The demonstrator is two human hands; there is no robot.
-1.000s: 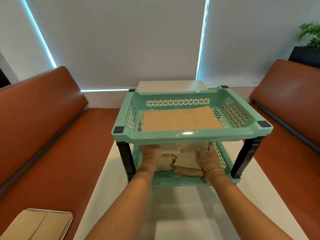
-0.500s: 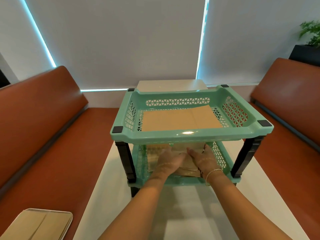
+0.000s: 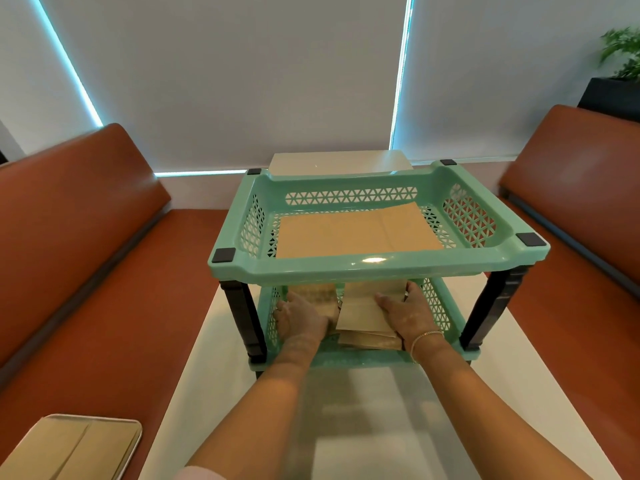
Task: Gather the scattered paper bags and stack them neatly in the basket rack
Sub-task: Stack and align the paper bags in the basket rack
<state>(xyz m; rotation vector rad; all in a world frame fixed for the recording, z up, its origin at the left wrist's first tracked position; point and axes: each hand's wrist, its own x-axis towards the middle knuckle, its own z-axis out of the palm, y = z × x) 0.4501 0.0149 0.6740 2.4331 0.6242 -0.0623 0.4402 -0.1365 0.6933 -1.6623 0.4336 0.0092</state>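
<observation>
A mint-green two-tier basket rack [image 3: 377, 268] with black legs stands on the white table [image 3: 363, 431]. Flat brown paper bags [image 3: 356, 230] lie in its top tier. In the lower tier sits a loose pile of brown paper bags [image 3: 363, 311], partly hidden by the upper basket's front rim. Both my hands reach into that lower tier. My left hand [image 3: 304, 317] lies flat on the left part of the pile. My right hand [image 3: 408, 311] presses against the right part, thumb on top and fingers along the side.
A metal tray [image 3: 131, 434] holding a flat brown bag [image 3: 65, 448] rests on the red-brown bench at lower left. A second bench [image 3: 571, 209] runs along the right. A potted plant [image 3: 620, 53] stands at far right. Window blinds fill the back.
Half a second ago both hands met on top of the lower pile. They have since spread apart, left hand to the pile's left, right hand to its right.
</observation>
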